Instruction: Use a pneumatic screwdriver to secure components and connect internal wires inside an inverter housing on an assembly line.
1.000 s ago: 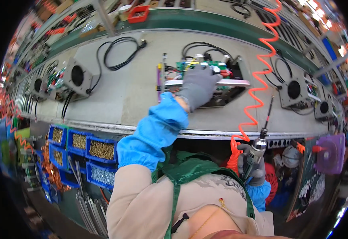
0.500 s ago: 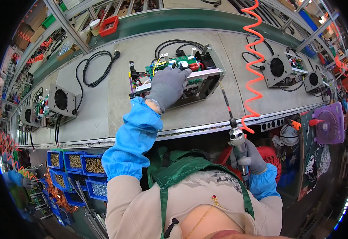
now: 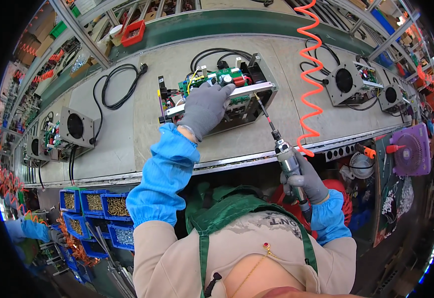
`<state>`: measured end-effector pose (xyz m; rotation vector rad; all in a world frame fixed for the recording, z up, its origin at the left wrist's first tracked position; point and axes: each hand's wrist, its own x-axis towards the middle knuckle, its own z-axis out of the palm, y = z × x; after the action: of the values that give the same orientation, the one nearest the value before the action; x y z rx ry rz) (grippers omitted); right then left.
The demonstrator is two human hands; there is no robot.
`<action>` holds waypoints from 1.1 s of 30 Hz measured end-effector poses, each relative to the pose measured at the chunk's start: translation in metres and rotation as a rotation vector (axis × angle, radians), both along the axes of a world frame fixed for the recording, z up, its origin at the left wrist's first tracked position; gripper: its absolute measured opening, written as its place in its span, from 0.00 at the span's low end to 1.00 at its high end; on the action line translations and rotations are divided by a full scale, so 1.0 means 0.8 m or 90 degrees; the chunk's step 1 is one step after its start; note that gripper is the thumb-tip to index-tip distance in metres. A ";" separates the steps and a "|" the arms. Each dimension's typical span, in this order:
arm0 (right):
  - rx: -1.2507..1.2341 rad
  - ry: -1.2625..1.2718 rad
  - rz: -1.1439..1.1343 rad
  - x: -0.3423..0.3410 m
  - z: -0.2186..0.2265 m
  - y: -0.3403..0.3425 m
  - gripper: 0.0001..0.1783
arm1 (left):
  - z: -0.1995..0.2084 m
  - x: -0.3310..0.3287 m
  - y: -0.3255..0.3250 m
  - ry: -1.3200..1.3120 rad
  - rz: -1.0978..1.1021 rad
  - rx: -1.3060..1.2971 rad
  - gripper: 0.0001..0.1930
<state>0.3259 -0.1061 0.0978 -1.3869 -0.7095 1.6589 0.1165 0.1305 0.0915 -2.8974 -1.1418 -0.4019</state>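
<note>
My left hand (image 3: 204,107), in a grey glove, lies over a pale metal bar (image 3: 249,90) along the near side of an opened electrical unit (image 3: 256,107). Its fingers bend over the bar, and their tips are beside a green circuit board (image 3: 217,78). My right hand (image 3: 309,185), also gloved, is wrapped round a powered screwdriver (image 3: 289,161). The screwdriver's long bit slants up and left, its tip at the bar's right end; I cannot tell whether it sits on a screw. Black cable lies behind the unit.
A coiled orange air hose (image 3: 312,89) hangs right of the unit. Similar fan-fronted units stand at left (image 3: 75,126) and right (image 3: 344,82). Blue bins (image 3: 117,206) of screws are below the bench's front edge. A purple fan (image 3: 409,153) stands at right. Another person's sleeve (image 3: 34,230) shows at far left.
My right hand has brought the screwdriver up and left, so its bit tip now meets the bar's right end. My left hand stays on the bar; the view has shifted slightly.
</note>
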 end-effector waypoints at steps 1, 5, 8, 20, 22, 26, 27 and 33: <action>0.003 0.005 -0.012 0.000 0.000 -0.001 0.55 | 0.000 -0.001 0.000 0.000 0.000 -0.001 0.17; 0.012 -0.004 -0.017 0.002 -0.004 0.000 0.56 | 0.000 -0.001 0.000 -0.011 -0.004 0.006 0.18; 0.015 0.004 -0.033 0.001 -0.008 -0.002 0.57 | 0.000 0.000 -0.002 0.006 0.003 0.012 0.18; -0.065 0.416 -0.154 -0.017 0.021 -0.008 0.48 | -0.004 0.000 -0.006 0.008 -0.008 0.063 0.20; -0.046 0.286 -0.153 -0.031 0.047 -0.001 0.47 | -0.004 0.000 -0.005 0.000 -0.009 0.069 0.21; -0.033 0.032 -0.110 -0.049 0.057 0.012 0.44 | -0.006 0.000 -0.004 0.035 0.003 0.054 0.25; -0.037 0.091 -0.122 -0.045 0.051 0.012 0.43 | -0.005 0.001 -0.003 0.031 0.002 0.053 0.25; 0.053 0.348 -0.157 -0.041 0.038 0.015 0.38 | -0.016 -0.007 0.000 -0.046 -0.001 0.110 0.22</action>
<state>0.2929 -0.0941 0.1283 -0.8586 -0.2736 1.6789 0.1109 0.1303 0.0789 -2.7559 -1.0558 -0.5795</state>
